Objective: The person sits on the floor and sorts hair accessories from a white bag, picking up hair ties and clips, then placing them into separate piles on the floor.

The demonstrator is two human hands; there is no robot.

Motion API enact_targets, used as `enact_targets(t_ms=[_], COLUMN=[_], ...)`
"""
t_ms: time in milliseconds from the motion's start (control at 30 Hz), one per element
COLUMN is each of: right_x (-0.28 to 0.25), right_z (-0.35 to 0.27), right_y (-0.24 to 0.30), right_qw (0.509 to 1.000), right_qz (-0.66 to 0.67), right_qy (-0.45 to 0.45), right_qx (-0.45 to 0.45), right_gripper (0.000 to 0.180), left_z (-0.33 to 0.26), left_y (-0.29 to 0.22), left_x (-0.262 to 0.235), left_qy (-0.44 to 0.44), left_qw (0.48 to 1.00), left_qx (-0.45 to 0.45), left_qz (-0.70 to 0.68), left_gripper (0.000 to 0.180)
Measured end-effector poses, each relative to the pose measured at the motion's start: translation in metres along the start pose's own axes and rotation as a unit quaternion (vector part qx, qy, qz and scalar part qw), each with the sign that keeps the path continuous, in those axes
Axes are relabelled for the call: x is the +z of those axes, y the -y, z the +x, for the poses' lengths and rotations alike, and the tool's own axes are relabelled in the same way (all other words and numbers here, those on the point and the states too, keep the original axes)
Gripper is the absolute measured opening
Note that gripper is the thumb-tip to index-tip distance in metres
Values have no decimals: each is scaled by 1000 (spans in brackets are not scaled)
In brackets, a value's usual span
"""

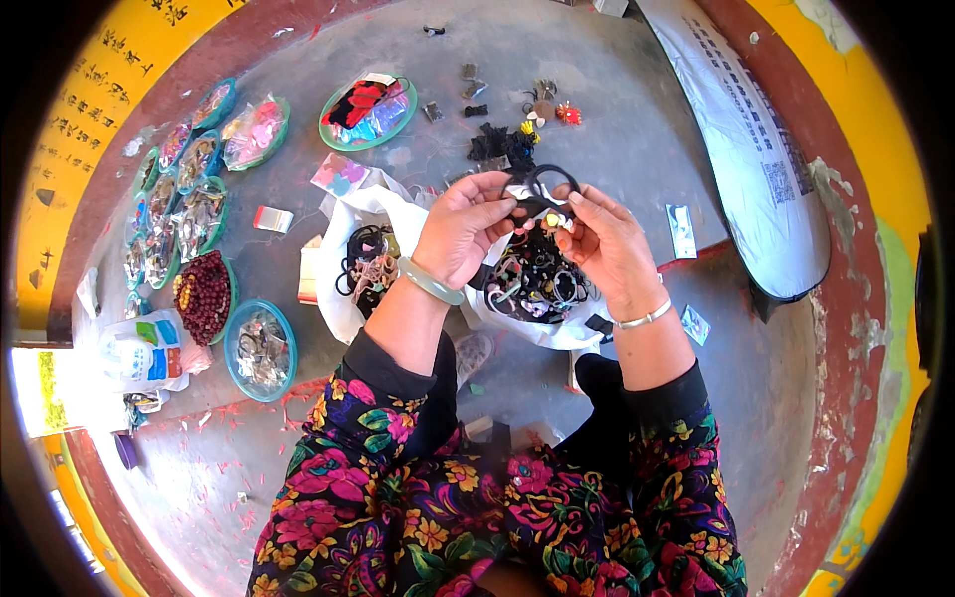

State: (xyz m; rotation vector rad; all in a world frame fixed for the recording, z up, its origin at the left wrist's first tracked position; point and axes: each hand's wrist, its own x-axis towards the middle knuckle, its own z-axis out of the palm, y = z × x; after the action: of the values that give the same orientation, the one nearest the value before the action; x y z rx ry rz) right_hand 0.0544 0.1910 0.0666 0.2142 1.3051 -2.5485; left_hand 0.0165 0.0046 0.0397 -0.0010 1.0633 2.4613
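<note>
My left hand [466, 227], with a pale bangle at its wrist, is closed, its thumb and fingers pinching a black hair tie [553, 169]. My right hand [607, 239], with a silver bangle, grips the other side of the same piece. A small yellow and white ornament [553, 220] shows at the right fingertips. Just below the hands, an opened white bag [562, 336] holds a tangle of black hair ties [537, 284] with coloured trims. To its left, another white bag [333, 316] contains black and pinkish hair ties [368, 261]. My fingers partly hide what they hold.
Beyond my hands lie a black pile of hair ties [502, 147] and small ornaments. A green basket [324, 127] stands at the far left of them, and several packed baskets line the left. Nearer is a blue basket [230, 356]. A long silvery covered object [741, 149] lies along the right.
</note>
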Motion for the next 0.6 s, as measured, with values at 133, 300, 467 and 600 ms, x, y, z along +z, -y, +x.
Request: enact_targets(t_ms=[133,300,467,600], right_x=[0,2,12,10], right_z=[-2,-2,-1,4], right_y=[4,2,0,-4], right_qw=[999,998,993,986], right_qz=[9,-19,-74,-129], right_qy=[24,21,22,-23], right_qx=[-37,-58,-87,-100], right_gripper=[18,19,18,15], left_z=[4,2,0,-5], left_y=[-2,-4,1,-7], left_x=[-7,3,5,20], left_qy=[-2,-22,38,67], left_qw=[997,995,994,995], left_qx=[22,22,26,25], left_qz=[-71,-93,-95,-71], left_gripper=[16,12,16,14])
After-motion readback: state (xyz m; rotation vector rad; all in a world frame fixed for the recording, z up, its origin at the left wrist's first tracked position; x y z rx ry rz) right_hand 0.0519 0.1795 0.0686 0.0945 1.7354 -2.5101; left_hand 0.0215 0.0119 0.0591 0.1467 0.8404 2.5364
